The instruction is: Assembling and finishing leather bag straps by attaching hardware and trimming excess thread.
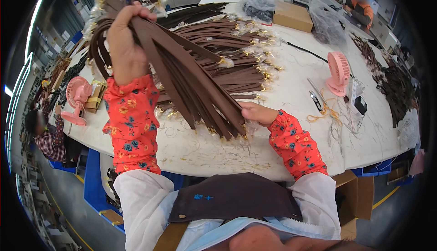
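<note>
Raised at the left, my left hand [127,46] is closed around a thick bundle of brown straps [191,82]. The bundle slants down to the right over the table. At its lower end, my right hand [259,113] is closed on the edge of the straps, with the fingertips partly hidden behind them. Gold-coloured metal ends wrapped in clear plastic show at both ends of the bundle. Behind it, more brown straps [234,64] lie in stacked groups, their gold hooks pointing right. Red flowered sleeves cover both my forearms.
On the white table [291,137] lie loose thread scraps. Pink fans stand right [338,73] and left [76,98]. Thread snips [315,101] lie near orange thread [325,113]. Farther back are a cardboard box [292,17] and clear plastic bags [325,23]. Other people sit far right and left.
</note>
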Demonstrator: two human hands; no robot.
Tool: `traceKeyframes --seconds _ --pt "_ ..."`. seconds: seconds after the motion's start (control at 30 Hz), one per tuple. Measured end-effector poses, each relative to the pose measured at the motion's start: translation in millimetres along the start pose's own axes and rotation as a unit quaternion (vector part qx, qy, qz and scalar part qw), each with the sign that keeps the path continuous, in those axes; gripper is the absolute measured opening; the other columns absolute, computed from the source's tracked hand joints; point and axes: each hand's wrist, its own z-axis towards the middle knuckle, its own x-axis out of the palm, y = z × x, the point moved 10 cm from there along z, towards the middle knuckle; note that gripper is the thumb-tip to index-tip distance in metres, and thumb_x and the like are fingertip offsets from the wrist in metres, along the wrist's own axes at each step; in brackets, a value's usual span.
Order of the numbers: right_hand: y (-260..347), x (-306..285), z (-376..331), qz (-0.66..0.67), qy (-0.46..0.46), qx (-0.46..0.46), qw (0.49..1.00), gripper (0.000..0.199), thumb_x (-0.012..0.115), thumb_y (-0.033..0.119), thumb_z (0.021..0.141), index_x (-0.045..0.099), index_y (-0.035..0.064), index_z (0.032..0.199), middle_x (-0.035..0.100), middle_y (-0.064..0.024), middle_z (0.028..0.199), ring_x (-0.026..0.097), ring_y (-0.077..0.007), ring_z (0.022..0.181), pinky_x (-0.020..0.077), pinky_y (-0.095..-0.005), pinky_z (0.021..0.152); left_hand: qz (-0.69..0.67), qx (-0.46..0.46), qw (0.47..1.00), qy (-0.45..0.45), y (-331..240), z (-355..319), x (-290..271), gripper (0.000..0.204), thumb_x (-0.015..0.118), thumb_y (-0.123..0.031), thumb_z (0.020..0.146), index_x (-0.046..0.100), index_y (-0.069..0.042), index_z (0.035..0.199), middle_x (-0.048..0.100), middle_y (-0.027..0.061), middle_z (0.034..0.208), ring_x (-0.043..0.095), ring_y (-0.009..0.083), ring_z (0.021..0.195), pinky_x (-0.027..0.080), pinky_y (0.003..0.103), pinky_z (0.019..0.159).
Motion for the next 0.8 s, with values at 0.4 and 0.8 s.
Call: traceKeyframes --seconds 0.4,0.8 --pt "-48.4 153.7 36.8 -0.624 0.104 -0.207 0.746 0.068 0.048 0.057 0.09 0.032 0.0215 0.146 0.025 -0.0111 0.153 0.014 -0.0353 0.144 0.0063 -0.0616 0.113 -0.072 0.123 0.988 0.064 -164.0 -27.9 15.9 0.008 0.054 0.009 0.081 0.048 0.005 0.083 0.047 0.0099 0.077 0.05 0.0188 0.074 0.044 0.033 0.08" --pt "-93.9 152.4 135.8 -0.686 0.061 -0.13 0.713 0.051 0.04 0.042 0.096 0.047 0.0114 0.136 0.043 -0.0063 0.143 0.024 -0.0331 0.14 0.0083 -0.0635 0.111 0.072 0.18 0.978 -0.079 -222.9 -94.9 -70.5 0.007 0.053 0.007 0.083 0.048 0.004 0.087 0.047 0.0085 0.075 0.049 0.0176 0.075 0.042 0.032 0.083"
